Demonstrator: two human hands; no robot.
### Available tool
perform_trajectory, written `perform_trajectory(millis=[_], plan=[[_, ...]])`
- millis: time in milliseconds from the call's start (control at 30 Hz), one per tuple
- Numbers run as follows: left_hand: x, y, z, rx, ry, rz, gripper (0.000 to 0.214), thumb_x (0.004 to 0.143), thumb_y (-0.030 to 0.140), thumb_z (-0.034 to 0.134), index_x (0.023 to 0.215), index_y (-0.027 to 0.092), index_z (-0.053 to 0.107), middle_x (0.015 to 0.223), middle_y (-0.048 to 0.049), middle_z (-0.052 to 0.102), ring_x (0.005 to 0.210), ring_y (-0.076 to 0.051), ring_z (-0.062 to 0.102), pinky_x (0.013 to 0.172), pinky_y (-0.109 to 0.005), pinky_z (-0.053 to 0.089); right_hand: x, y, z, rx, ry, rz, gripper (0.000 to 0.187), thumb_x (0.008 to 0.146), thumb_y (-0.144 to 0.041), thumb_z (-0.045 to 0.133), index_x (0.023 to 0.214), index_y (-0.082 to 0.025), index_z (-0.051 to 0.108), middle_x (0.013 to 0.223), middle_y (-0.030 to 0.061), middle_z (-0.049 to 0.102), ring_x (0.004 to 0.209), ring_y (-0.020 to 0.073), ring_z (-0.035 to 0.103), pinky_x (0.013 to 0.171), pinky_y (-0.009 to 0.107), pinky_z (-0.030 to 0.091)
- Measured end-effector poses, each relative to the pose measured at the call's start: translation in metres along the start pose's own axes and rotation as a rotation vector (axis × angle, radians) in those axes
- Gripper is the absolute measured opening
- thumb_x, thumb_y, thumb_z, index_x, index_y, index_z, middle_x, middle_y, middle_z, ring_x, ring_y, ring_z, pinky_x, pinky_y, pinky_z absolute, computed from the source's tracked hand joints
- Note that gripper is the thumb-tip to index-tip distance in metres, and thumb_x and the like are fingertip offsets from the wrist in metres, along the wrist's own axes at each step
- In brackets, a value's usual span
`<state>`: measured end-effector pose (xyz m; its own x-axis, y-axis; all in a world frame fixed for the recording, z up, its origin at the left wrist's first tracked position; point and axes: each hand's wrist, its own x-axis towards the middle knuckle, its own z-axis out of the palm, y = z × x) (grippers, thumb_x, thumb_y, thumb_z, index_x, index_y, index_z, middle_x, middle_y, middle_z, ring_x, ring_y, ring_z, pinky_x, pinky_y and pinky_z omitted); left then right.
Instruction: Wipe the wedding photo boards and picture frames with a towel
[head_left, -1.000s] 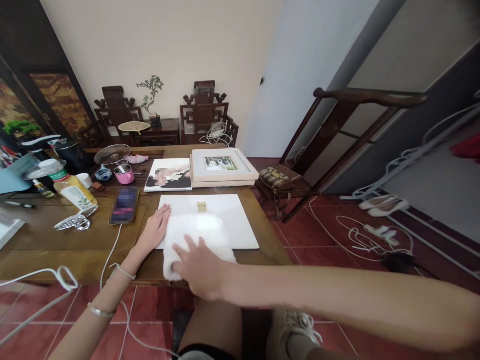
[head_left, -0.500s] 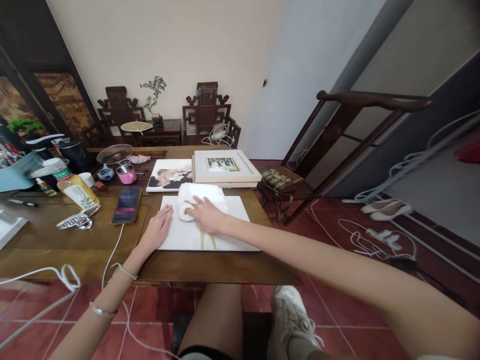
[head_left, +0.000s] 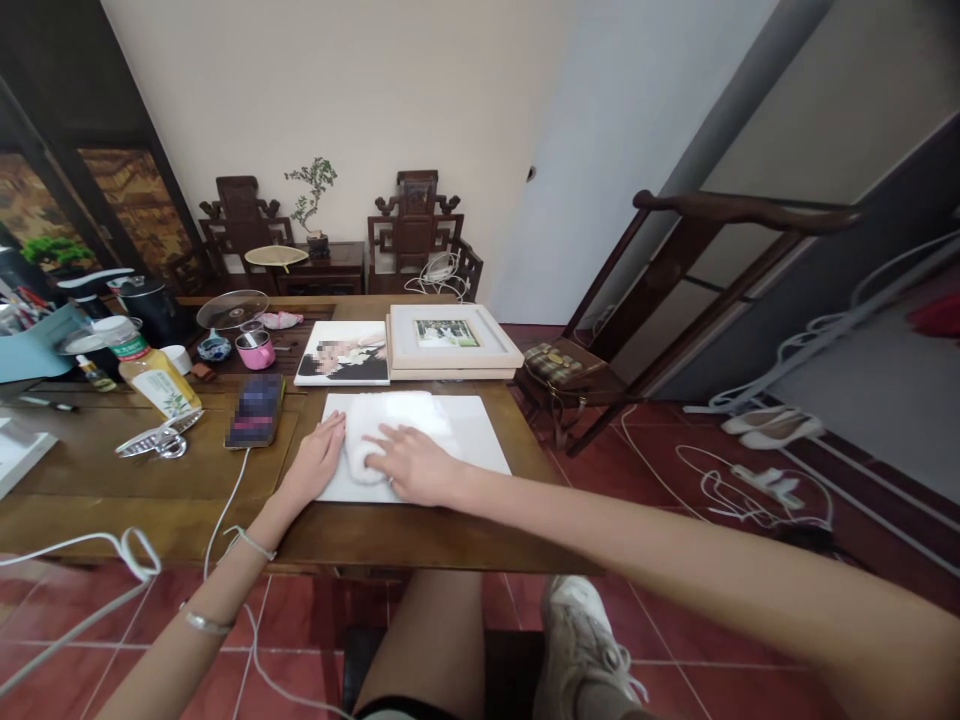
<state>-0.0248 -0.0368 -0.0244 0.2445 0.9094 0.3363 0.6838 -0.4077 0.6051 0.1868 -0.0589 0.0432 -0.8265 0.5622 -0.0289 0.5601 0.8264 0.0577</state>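
Note:
A flat white board point(head_left: 480, 440) lies near the front edge of the wooden table. My right hand point(head_left: 420, 465) presses down on a folded white towel point(head_left: 394, 415) on the board's left and middle part, its fingers bent into the fabric. Along the board's left edge rests my left hand point(head_left: 319, 455), fingers stretched out and lying flat, holding nothing. The towel and my right hand cover much of the board's face.
Behind the board are a photo print point(head_left: 341, 352) and stacked picture frames point(head_left: 457, 340). To the left lie a phone point(head_left: 255, 412) with a white cable, a hair claw clip point(head_left: 157, 437), a yellow bottle point(head_left: 157, 375) and a pink cup point(head_left: 256, 350). A wooden chair point(head_left: 675, 270) stands right.
My right hand has drawn the towel toward me over the board, covering the yellowish marks that showed near its front edge. My left hand stays in place.

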Motion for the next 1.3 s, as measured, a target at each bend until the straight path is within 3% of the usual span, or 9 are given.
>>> perform_trajectory(millis=[100, 200, 367, 500, 633, 767, 900, 1067, 1300], plan=[[0.000, 0.001, 0.000, 0.006, 0.012, 0.010, 0.057, 0.098, 0.047, 0.026, 0.123, 0.012, 0.063, 0.135, -0.0134, 0.058, 0.132, -0.025, 0.048, 0.114, -0.043, 0.032, 0.017, 0.022, 0.003, 0.001, -0.004, 0.125, 0.046, 0.082, -0.007, 0.048, 0.127, -0.015, 0.054, 0.148, 0.0148, 0.041, 0.134, 0.0323, 0.035, 0.105, 0.051, 0.033], [-0.001, 0.004, -0.002, -0.008, 0.076, 0.024, 0.057, 0.098, 0.047, 0.026, 0.130, 0.010, 0.057, 0.141, -0.0144, 0.053, 0.134, -0.023, 0.046, 0.115, -0.041, 0.031, 0.033, 0.023, 0.007, 0.008, -0.021, 0.202, 0.047, 0.082, -0.007, 0.047, 0.129, -0.012, 0.051, 0.149, 0.0178, 0.039, 0.136, 0.0350, 0.033, 0.106, 0.054, 0.031], [-0.004, 0.010, -0.006, -0.065, 0.199, 0.028, 0.062, 0.099, 0.049, 0.025, 0.147, 0.011, 0.035, 0.152, -0.0136, 0.037, 0.141, -0.022, 0.034, 0.118, -0.039, 0.024, 0.034, -0.011, 0.009, -0.009, -0.020, 0.035, 0.046, 0.082, -0.011, 0.051, 0.128, -0.013, 0.054, 0.154, 0.0148, 0.031, 0.140, 0.0385, 0.024, 0.110, 0.058, 0.022], [-0.005, 0.012, -0.008, -0.090, 0.235, 0.042, 0.061, 0.099, 0.050, 0.022, 0.146, 0.014, 0.036, 0.152, -0.0108, 0.038, 0.143, -0.021, 0.031, 0.119, -0.038, 0.023, 0.016, -0.035, -0.002, -0.019, -0.058, -0.159, 0.038, 0.081, -0.012, 0.051, 0.118, -0.015, 0.061, 0.147, 0.0148, 0.043, 0.134, 0.0394, 0.034, 0.104, 0.056, 0.032], [-0.003, 0.010, -0.006, -0.059, 0.176, -0.009, 0.063, 0.098, 0.051, 0.021, 0.135, 0.011, 0.053, 0.146, -0.0131, 0.047, 0.137, -0.023, 0.041, 0.117, -0.040, 0.028, -0.006, -0.040, -0.019, 0.008, -0.123, -0.205, 0.025, 0.079, -0.011, 0.051, 0.099, -0.017, 0.066, 0.116, 0.0131, 0.064, 0.110, 0.0328, 0.055, 0.084, 0.044, 0.046], [-0.001, 0.005, -0.002, -0.030, 0.062, -0.037, 0.066, 0.097, 0.054, 0.023, 0.115, 0.009, 0.067, 0.135, -0.0153, 0.058, 0.130, -0.026, 0.050, 0.114, -0.041, 0.033, -0.009, -0.025, -0.033, 0.126, -0.242, 0.024, 0.032, 0.080, -0.009, 0.049, 0.105, -0.019, 0.067, 0.101, 0.0138, 0.067, 0.090, 0.0270, 0.065, 0.068, 0.033, 0.047], [0.000, 0.002, 0.000, -0.027, 0.039, -0.040, 0.065, 0.097, 0.052, 0.024, 0.120, 0.007, 0.064, 0.134, -0.0163, 0.058, 0.131, -0.025, 0.049, 0.115, -0.039, 0.031, 0.014, 0.006, -0.039, 0.169, -0.249, 0.196, 0.037, 0.084, -0.008, 0.047, 0.117, -0.015, 0.063, 0.105, 0.0173, 0.067, 0.093, 0.0280, 0.066, 0.066, 0.030, 0.046], [0.000, 0.008, -0.003, -0.011, 0.025, -0.008, 0.056, 0.098, 0.046, 0.026, 0.121, 0.012, 0.064, 0.134, -0.0133, 0.059, 0.128, -0.025, 0.052, 0.111, -0.039, 0.035, 0.060, 0.034, -0.038, 0.185, -0.187, 0.228, 0.036, 0.088, -0.014, 0.046, 0.123, -0.012, 0.057, 0.112, 0.0198, 0.065, 0.098, 0.0281, 0.065, 0.068, 0.029, 0.046], [0.000, 0.009, -0.008, 0.030, 0.004, 0.010, 0.050, 0.099, 0.042, 0.026, 0.114, 0.017, 0.067, 0.116, -0.0112, 0.069, 0.108, -0.026, 0.064, 0.096, -0.037, 0.047, 0.092, 0.036, -0.034, 0.216, -0.145, 0.144, 0.035, 0.091, -0.020, 0.047, 0.125, -0.019, 0.055, 0.118, 0.0145, 0.064, 0.108, 0.0265, 0.060, 0.079, 0.029, 0.044]])
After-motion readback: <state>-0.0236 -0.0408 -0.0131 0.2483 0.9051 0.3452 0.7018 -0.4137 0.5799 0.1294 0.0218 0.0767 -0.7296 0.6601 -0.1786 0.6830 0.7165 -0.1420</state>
